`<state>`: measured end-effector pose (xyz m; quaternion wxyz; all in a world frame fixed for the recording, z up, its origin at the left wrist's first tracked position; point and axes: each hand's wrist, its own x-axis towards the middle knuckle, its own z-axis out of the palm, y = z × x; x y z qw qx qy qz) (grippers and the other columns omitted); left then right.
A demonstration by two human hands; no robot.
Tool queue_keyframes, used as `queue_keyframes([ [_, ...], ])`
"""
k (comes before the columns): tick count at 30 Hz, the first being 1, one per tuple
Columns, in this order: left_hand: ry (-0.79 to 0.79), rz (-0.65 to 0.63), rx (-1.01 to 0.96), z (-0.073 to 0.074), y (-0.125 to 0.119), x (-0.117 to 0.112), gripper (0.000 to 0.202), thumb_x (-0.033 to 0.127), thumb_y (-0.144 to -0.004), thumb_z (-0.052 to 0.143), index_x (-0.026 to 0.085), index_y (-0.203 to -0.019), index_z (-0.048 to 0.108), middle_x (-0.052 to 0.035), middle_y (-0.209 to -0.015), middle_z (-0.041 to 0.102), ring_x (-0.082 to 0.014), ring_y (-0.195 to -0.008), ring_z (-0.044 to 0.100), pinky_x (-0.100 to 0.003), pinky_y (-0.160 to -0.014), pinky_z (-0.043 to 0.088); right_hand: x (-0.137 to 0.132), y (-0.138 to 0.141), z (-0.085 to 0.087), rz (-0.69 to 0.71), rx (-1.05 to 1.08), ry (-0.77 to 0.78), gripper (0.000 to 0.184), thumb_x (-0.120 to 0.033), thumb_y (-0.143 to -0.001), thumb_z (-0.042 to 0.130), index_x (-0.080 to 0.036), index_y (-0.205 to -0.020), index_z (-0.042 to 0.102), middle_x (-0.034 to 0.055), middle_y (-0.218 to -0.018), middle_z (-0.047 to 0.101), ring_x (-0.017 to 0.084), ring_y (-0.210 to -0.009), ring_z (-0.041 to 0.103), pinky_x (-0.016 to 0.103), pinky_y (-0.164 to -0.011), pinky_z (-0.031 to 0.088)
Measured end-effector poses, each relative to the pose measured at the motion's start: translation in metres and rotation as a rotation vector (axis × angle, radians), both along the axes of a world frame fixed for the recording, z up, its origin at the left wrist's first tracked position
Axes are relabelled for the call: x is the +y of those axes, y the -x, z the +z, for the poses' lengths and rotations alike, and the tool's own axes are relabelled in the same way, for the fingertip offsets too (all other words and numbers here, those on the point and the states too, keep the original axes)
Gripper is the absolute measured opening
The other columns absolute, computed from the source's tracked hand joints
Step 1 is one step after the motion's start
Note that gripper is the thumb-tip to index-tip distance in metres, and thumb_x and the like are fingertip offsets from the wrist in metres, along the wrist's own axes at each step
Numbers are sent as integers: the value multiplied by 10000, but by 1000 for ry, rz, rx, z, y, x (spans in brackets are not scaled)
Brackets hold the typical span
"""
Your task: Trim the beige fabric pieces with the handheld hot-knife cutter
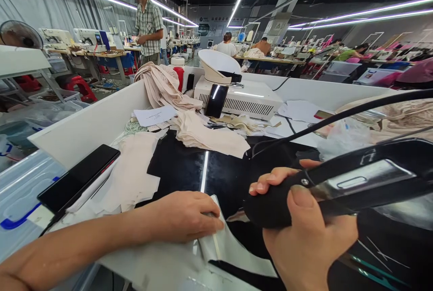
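Inside a strip-lit sewing workshop, at a black-topped bench, pinched a curved white piece near the front edge with the left hand and gripped a black handheld tool in the right hand. Probably needed light, flat tension, with the black cable kept clear.

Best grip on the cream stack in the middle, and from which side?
Probably pinch the near right end of the cream stack, thumb on top, from the wearer's side: it lies flat, its edge free over the black surface. The left hand is on the white piece and the right hand holds the black tool, so one should be freed first.
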<state>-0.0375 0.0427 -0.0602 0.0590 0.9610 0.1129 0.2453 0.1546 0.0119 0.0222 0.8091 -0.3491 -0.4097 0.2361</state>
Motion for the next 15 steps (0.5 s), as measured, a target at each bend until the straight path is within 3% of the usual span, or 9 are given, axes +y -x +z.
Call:
queue_keyframes([
  [12, 14, -13, -12, 2, 2, 0, 215, 199, -1203, 595, 169, -1232, 806, -89, -1195, 821, -205, -1076, 783, -290, -1038, 621, -2, 1, -4, 10, -29, 14, 365, -351, -821, 969, -280, -1096, 739, -59, -728, 739, 185, -544, 677, 336, -544, 627],
  [15, 18, 0, 19, 2, 4, -1, 205, 215, -1208, 600, 181, -1234, 801, -91, -1210, 824, -203, -1070, 792, -336, -1122, 608, -6, 0, -1, 3, -9, 16, 345, -325, -809, 953, -281, -1081, 746, -65, -719, 733, 188, -530, 674, 335, -521, 617],
])
